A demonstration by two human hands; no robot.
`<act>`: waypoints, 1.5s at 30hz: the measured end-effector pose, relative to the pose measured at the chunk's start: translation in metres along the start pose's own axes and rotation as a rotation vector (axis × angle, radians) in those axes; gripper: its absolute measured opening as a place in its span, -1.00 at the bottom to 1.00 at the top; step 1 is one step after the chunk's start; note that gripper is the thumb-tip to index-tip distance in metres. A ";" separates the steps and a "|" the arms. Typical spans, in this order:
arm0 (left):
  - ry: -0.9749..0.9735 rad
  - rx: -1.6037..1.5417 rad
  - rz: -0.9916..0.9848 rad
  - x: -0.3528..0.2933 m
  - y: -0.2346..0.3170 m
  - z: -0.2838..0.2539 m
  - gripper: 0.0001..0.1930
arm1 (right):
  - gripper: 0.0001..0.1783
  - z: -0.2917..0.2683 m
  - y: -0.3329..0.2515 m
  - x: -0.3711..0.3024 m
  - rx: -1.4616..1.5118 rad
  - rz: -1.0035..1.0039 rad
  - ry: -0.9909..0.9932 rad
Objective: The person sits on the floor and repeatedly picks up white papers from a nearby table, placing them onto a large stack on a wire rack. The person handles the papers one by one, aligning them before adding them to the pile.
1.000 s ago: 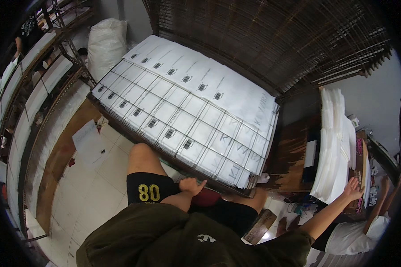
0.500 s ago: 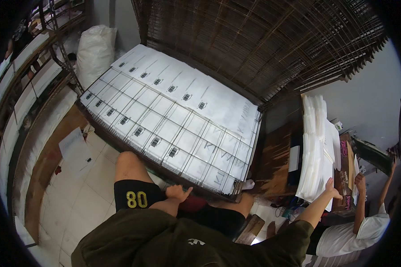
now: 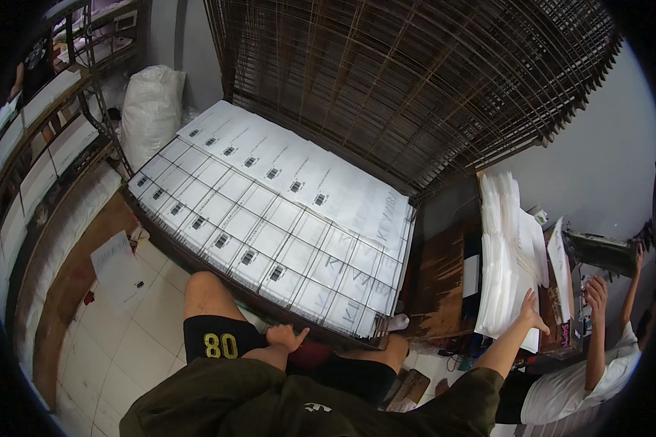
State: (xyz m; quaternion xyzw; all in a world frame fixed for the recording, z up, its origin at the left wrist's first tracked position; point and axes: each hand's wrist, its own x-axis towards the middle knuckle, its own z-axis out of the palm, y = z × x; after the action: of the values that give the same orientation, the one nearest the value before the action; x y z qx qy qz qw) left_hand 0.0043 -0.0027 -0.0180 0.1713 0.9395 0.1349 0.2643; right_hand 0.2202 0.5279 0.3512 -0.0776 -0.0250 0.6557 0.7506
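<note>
In the head view, I saw the right hand (image 3: 533, 315) stretched out with fingers spread wide and nothing visible in its hold. The stack of white sheets (image 3: 499, 255) stood just beyond and left of it; I couldn't tell whether they touched. The left hand (image 3: 286, 337) hung low by the black shorts (image 3: 244, 335), fingers loosely curled; whether it gripped anything I couldn't tell. Just beyond it, printed sheets (image 3: 306, 156) lay across a wire rack (image 3: 259, 297). A co-worker's hand (image 3: 596, 293) was raised right of the right hand.

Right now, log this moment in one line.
left hand: near sheet-covered wire rack; right hand: open, near white sheet stack, contact unclear
</note>
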 end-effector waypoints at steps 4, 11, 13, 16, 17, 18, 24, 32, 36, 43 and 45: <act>-0.015 -0.024 0.024 -0.002 0.003 -0.005 -0.20 | 0.47 0.005 0.002 -0.015 -0.009 0.028 -0.204; -0.002 -0.015 0.009 -0.005 0.004 -0.010 -0.20 | 0.33 0.028 0.039 -0.086 -0.164 -0.163 -0.360; -0.008 -0.016 0.009 -0.008 0.006 -0.014 -0.20 | 0.29 0.019 0.043 -0.085 -0.316 -0.307 -0.392; 0.010 -0.016 0.017 -0.011 0.001 -0.018 -0.21 | 0.12 0.029 0.083 -0.120 -0.471 -0.430 0.026; 0.031 -0.018 0.018 -0.010 -0.002 -0.015 -0.21 | 0.06 0.027 0.094 -0.121 -0.529 -0.411 0.124; 0.048 -0.022 0.033 -0.008 -0.002 -0.012 -0.22 | 0.01 0.027 0.098 -0.122 -0.583 -0.402 0.223; 0.080 -0.066 0.064 -0.008 0.004 -0.011 -0.23 | -0.37 0.020 0.094 -0.112 -0.722 -0.125 -0.106; 0.137 -0.182 0.288 0.001 0.017 -0.027 -0.45 | -0.70 0.087 0.096 -0.288 -0.608 0.268 -0.584; 0.296 -0.473 0.499 -0.061 0.047 -0.087 -0.62 | -0.64 0.078 0.088 -0.341 -0.673 0.295 -0.641; 1.662 -0.670 0.824 -0.098 0.035 -0.272 -0.59 | -0.77 0.047 0.103 -0.369 -0.795 0.683 -0.740; 1.548 -0.373 0.848 -0.112 0.015 -0.307 -0.61 | -0.91 0.047 0.121 -0.375 -0.792 0.839 -0.796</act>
State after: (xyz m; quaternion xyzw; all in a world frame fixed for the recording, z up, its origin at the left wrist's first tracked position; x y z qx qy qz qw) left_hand -0.0683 -0.0832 0.2903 0.3189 0.6754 0.4488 -0.4906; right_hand 0.0424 0.1765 0.4037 -0.1024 -0.5031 0.8101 0.2830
